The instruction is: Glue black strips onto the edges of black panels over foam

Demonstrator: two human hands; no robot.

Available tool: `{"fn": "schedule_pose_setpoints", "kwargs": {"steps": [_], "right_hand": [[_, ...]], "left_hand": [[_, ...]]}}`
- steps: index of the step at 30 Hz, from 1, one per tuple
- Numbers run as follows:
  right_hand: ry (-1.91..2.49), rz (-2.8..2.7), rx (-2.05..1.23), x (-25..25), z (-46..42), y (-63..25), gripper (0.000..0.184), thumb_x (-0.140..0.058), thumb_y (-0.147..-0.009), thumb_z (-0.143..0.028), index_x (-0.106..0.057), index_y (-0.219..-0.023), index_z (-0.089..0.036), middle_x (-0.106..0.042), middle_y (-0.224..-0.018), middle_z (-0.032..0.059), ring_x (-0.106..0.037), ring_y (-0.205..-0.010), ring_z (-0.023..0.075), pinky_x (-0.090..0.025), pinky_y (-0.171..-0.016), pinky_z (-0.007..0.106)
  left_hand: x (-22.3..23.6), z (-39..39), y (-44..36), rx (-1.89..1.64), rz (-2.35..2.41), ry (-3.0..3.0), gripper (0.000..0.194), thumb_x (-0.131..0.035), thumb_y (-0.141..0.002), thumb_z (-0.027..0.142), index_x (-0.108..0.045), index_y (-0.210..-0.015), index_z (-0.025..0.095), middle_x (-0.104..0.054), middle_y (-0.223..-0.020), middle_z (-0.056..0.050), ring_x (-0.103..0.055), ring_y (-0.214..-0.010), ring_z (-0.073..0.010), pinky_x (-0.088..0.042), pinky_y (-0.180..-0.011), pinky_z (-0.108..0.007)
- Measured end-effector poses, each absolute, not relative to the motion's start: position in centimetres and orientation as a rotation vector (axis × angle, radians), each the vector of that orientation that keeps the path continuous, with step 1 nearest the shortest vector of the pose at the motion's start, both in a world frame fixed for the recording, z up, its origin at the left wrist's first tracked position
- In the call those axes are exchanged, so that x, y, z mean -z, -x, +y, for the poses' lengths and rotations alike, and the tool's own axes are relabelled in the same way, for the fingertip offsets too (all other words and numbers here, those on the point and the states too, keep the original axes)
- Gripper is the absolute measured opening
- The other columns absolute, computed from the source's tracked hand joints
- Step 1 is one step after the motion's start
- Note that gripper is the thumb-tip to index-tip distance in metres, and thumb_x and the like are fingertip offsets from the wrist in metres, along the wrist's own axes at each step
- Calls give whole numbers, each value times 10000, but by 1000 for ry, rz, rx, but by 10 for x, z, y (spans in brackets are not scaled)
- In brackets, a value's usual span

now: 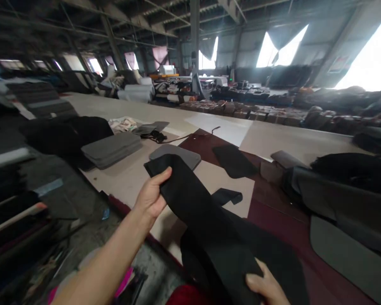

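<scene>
A long black fabric strip (203,212) stretches between my two hands above the table. Near its far end, my left hand (154,192) is closed on it, thumb on top and fingers beneath. Lower right, my right hand (266,281) pinches the near end, partly cut off by the frame's bottom edge. Under and beside the strip lies a larger black fabric piece (273,245). A small curled dark scrap (227,196) rests on the table just past the strip. Beyond my left hand sits a grey rounded panel (178,154), partly covered by the strip.
Grey panels are stacked (112,148) at the left table edge, beside a black pile (70,133). Dark pieces are heaped (330,190) on the right. A maroon sheet (279,216) covers part of the pale table (114,182). Rolls and bundles line the far side.
</scene>
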State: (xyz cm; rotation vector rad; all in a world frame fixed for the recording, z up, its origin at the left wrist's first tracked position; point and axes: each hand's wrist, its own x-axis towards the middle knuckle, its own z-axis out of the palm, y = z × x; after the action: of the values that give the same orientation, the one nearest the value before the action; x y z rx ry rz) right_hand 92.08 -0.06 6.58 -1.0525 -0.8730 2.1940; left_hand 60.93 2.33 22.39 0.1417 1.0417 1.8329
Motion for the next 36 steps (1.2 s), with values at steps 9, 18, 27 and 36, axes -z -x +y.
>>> {"fn": "schedule_pose_setpoints", "kwargs": {"steps": [9,18,27,36], "right_hand": [[974,-570,-2146,-69,26,-909,501,-933,-616,-280,-701,-1051,-187,-762,-935,72,-739,-850,280,-598,-844,410],[909,-742,-2278,-61,43,-916,473,-906,-676,-294,-670,-1062,-158,-743,-909,65,-711,-745,200,-580,-689,284],[1115,-1078,-2217,-25,100,-998,609,-929,-589,-317,-661,-1119,-179,-740,-988,74,-695,-783,207,-574,-697,293],[1503,-937,-1948,55,108,-1014,473,-802,-773,-471,-647,-1155,-239,-733,-1061,74,-703,-856,205,-544,-558,232]], "left_hand": [[-167,-11,-594,-1950,1100,189,252,-584,-932,146,-674,-1160,85,-769,-868,-125,-757,-815,-262,-633,-859,-418],[-130,-39,-610,-1937,1185,418,309,-550,-960,155,-631,-1249,81,-772,-862,-120,-760,-831,-250,-628,-868,-412],[-29,-65,-659,-1801,1156,559,393,-590,-963,209,-595,-1338,90,-761,-1027,-155,-745,-944,-271,-626,-886,-381],[57,-96,-690,-1610,1284,646,437,-536,-939,31,-549,-1372,94,-768,-884,-114,-757,-748,-204,-642,-693,-248]]}}
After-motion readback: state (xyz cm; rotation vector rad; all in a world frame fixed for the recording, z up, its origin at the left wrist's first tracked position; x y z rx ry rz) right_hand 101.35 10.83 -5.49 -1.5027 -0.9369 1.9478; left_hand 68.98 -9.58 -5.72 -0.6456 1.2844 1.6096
